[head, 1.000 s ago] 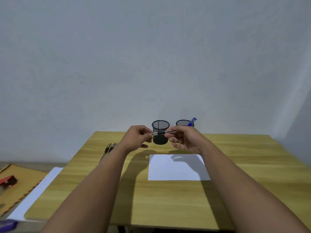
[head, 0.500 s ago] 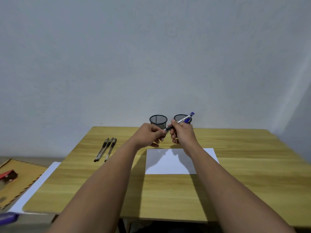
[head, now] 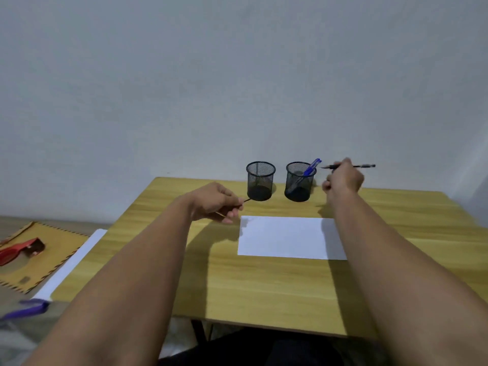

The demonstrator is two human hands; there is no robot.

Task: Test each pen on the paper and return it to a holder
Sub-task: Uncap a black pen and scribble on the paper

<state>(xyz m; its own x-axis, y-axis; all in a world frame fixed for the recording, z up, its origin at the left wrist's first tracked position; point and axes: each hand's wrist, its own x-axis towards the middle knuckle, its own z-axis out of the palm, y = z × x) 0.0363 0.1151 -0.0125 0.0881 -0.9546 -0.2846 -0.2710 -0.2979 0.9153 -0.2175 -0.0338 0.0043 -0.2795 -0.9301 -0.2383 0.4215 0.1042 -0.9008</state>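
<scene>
The right hand (head: 343, 178) grips a black pen (head: 367, 166), held level in the air just right of the two mesh holders. The left hand (head: 219, 203) pinches a small dark thing (head: 247, 200) — maybe the pen's cap, but it is too small to tell. The right holder (head: 299, 180) has a blue pen (head: 307, 171) in it. The left holder (head: 260, 180) looks like it has none.

To do this step well, I think the pen tip should point down, come to the white paper (head: 290, 237), and make a short, soft line. The other hand could press the paper so it does not slide.

The wooden surface (head: 264, 286) sits by a plain wall (head: 237, 75). On the far left lies a brown board (head: 52, 257) with a red thing (head: 18, 250) on it.
</scene>
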